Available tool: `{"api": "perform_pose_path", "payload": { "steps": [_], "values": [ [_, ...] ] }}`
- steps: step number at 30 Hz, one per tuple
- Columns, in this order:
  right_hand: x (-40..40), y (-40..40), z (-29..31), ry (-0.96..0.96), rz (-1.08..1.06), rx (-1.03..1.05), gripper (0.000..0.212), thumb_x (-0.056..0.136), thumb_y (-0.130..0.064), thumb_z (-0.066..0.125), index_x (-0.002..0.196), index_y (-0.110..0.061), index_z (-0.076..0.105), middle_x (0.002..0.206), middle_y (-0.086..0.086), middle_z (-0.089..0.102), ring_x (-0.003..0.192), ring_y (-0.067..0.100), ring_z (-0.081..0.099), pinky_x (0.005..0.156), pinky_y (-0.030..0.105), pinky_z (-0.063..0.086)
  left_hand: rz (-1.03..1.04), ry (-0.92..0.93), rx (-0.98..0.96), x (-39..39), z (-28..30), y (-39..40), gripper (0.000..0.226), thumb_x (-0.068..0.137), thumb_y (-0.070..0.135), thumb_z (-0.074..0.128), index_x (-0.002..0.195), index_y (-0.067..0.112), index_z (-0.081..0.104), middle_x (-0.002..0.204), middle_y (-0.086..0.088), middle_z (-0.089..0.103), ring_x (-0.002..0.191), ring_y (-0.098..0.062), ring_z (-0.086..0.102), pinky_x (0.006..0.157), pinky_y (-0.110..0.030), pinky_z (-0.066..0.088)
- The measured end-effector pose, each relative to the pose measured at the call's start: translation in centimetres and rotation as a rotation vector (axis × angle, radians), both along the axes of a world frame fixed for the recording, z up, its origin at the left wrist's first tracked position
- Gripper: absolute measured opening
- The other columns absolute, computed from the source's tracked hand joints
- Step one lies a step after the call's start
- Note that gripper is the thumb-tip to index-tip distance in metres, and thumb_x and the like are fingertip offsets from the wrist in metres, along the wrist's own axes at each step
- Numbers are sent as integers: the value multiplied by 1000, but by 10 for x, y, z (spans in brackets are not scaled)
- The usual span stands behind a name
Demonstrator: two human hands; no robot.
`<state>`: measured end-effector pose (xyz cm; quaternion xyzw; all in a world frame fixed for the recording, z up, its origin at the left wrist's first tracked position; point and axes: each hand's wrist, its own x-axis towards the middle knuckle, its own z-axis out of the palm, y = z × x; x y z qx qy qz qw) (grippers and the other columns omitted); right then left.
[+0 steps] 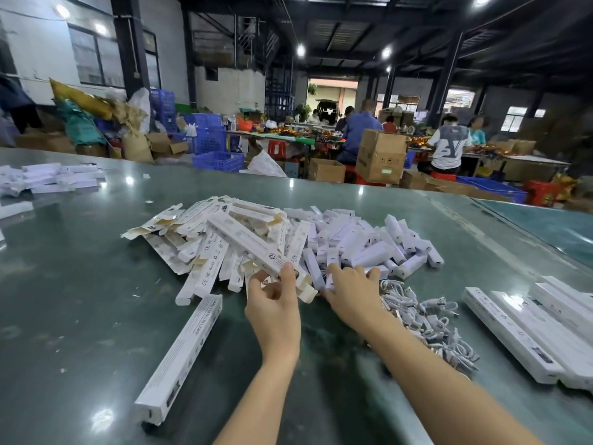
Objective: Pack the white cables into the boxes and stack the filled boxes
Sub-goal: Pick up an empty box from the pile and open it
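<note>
**Box in hand, pile ready to slip**

My left hand (274, 297) pinches a long white box (256, 248) off the heap mid-table; tugging could spill the pile. My right hand (351, 289), fingers spread, rests on small white packs (369, 239). The white cables (426, 319), coiled and tangled, lie just right of it.

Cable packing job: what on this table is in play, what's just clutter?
In play:
left hand holding a long white box
right hand on the small white boxes
white cables
closed boxes at right

Lying about:
lone box, near left
white pile, far left
</note>
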<state>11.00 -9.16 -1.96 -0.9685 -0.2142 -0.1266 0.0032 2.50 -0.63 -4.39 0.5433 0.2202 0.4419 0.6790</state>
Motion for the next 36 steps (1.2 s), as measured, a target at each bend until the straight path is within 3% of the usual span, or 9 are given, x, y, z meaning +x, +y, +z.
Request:
{"api": "perform_pose_path", "payload": {
  "steps": [2,5,7,9,14,18,24,28,36],
  "values": [
    [-3,-3,2,-26,2,79,33,96,-24,43,128,-19,46,113,7,63,114,29,50,99,44,29,-10,5,-8,1,-1,0,19,90,38,68,96,22,57,81,7,68,67,9,62,61,-6,44],
    [-12,-17,12,-12,38,523,37,93,-16,43,129,-18,55,92,11,66,97,33,57,81,35,42,-32,18,-17,3,-2,1,25,91,38,67,103,18,58,86,8,68,71,7,63,62,-7,45],
    [-20,-33,19,22,54,880,36,93,-15,45,124,-15,63,70,-1,61,75,18,61,67,22,44,-59,26,-29,3,-2,1,29,91,40,65,107,17,58,90,7,68,76,3,64,66,-12,46],
    [-28,-50,23,61,42,1167,32,93,-15,46,113,-20,69,60,-3,55,54,4,48,52,13,39,-79,29,-36,3,-1,1,34,92,40,64,112,14,57,91,9,67,80,0,63,65,-11,46],
    [-59,-74,21,343,89,1687,30,100,-29,48,83,-18,70,57,0,56,48,8,45,41,20,35,-144,23,-66,4,3,4,35,93,39,63,114,12,54,95,4,69,83,-9,67,57,-5,46],
    [-68,-72,13,449,13,1645,44,99,-39,49,67,-10,60,47,-1,47,42,11,38,39,21,28,-222,-8,-91,5,3,4,37,95,33,62,122,8,56,86,7,74,77,-8,70,63,-20,55],
    [-67,-72,13,472,-30,1620,47,100,-34,49,62,-9,61,44,-1,47,40,11,40,38,20,28,-274,-62,-152,5,3,4,33,97,31,59,118,6,59,95,-6,73,75,-12,70,61,-21,53],
    [-67,-71,13,501,-29,1623,45,99,-33,50,62,-10,61,44,0,49,40,12,40,40,20,30,-299,-85,-183,3,4,6,32,96,33,60,118,9,60,103,-9,71,82,-16,68,66,-25,51],
    [-66,-73,13,593,-47,1714,38,100,-31,49,77,-3,61,46,4,50,36,9,40,33,18,29,-343,-94,-144,-1,7,5,28,93,35,60,112,13,61,90,0,76,80,-13,72,69,-23,53]
  ]
}}
